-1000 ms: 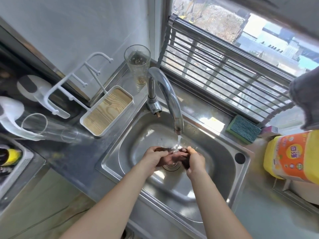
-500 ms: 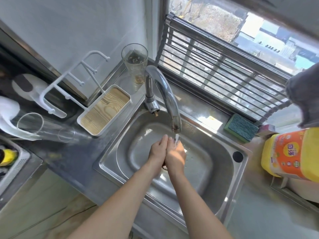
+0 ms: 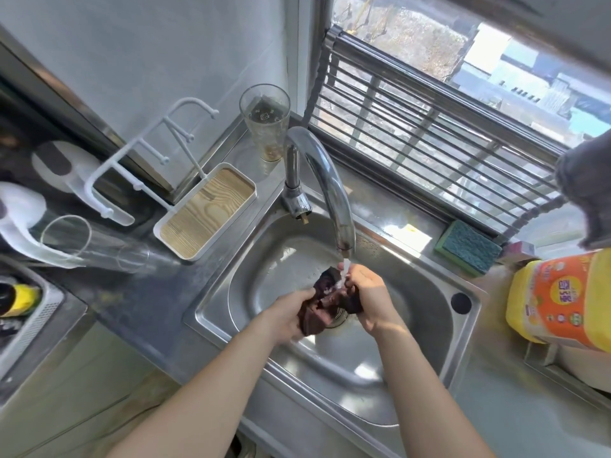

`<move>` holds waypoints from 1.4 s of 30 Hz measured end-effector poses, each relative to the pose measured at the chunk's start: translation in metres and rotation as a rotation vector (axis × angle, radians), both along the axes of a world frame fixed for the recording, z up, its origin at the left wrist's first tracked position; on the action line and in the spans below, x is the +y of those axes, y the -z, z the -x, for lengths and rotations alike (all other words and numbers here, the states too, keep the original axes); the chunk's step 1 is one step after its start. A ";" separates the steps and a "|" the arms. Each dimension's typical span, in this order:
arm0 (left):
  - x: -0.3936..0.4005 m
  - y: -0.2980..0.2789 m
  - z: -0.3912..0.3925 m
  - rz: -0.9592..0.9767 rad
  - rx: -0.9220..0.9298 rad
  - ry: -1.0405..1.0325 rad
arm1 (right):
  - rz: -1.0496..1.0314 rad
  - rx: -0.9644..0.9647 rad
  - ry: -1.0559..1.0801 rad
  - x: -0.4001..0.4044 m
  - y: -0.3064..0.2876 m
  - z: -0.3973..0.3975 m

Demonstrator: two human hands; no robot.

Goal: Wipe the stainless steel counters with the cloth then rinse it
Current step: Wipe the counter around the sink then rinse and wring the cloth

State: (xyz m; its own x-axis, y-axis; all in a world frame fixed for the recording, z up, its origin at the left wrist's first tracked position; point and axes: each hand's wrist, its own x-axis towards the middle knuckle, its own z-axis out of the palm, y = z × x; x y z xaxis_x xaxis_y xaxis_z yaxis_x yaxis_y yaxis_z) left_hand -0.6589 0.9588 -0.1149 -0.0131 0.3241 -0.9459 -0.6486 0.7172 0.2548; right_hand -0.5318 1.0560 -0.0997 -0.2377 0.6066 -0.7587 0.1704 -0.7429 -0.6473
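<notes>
The only printing with characters stands on the yellow and orange plastic package [image 3: 558,302] at the right edge. Its orange panel carries a round yellow emblem with large characters that look Korean, too blurred to read, above a row of small round seals and fine print that is also illegible. The tall clear drinking glass [image 3: 265,122] bears a small white cartoon-face motif, without words.

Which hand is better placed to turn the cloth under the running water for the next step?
Probably the right hand: it grips the dark cloth directly below the faucet spout, at the stream. The left hand holds the lower part, farther away.
</notes>
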 end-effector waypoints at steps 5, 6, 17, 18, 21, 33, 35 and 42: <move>0.000 0.000 -0.002 -0.090 -0.045 -0.030 | 0.167 0.223 0.026 0.001 -0.008 -0.008; 0.001 0.004 -0.001 -0.104 0.005 -0.036 | 0.119 0.146 0.013 0.002 -0.004 -0.009; 0.033 -0.006 -0.034 -0.156 0.226 -0.049 | -0.231 -0.421 0.048 -0.050 0.012 0.033; 0.032 -0.005 -0.036 -0.153 0.271 -0.062 | -0.238 -0.477 0.057 -0.049 0.011 0.034; 0.032 0.002 -0.039 -0.162 0.329 -0.095 | -0.274 -0.566 0.032 -0.044 0.009 0.035; 0.030 -0.005 -0.030 -0.256 0.445 0.140 | -0.160 -0.398 0.080 -0.030 0.021 0.023; 0.026 0.003 -0.027 -0.161 0.635 0.195 | -0.058 -0.317 0.155 -0.033 0.023 0.021; 0.021 0.026 -0.018 0.022 0.326 -0.136 | 0.146 -0.034 0.121 -0.039 0.019 0.026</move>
